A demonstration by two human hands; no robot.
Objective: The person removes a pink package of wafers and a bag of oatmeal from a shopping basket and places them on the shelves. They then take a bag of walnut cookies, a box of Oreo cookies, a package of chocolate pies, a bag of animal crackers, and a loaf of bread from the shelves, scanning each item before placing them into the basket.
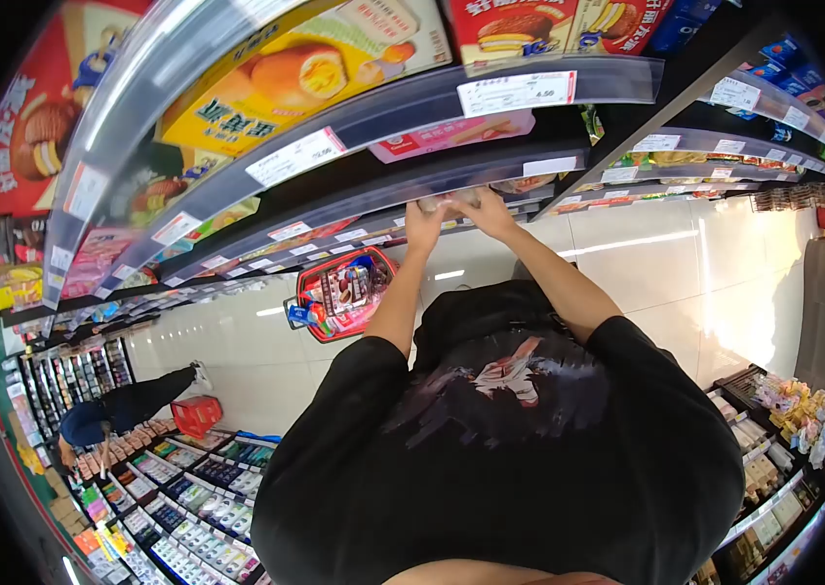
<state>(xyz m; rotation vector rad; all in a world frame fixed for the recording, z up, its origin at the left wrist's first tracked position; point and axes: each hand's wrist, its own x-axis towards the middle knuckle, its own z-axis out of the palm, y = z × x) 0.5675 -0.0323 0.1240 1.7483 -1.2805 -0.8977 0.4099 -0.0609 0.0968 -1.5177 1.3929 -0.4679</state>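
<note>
Black shirt (500, 439) nearest us | both hands, left (424, 226) and right (487, 214), at 12 o'clock, grip pressed around a pale packet (450, 200) at shelf edge (491, 171) | risk, we judge: packet slipping to floor, overhead reach blocks sight.

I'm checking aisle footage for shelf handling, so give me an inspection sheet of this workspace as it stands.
Surface: low shelf with price strips along its edge; glossy tiled floor below.
Job's things: pale packet at the shelf edge, held between both hands; its label is too small to read.
Clutter: red basket of packaged goods on the floor.
Grippers: left hand and right hand both closed on the packet.
Cables: nothing seen.
Surroundings: snack boxes on upper shelves; another person bent over a second red basket down the aisle.
</note>
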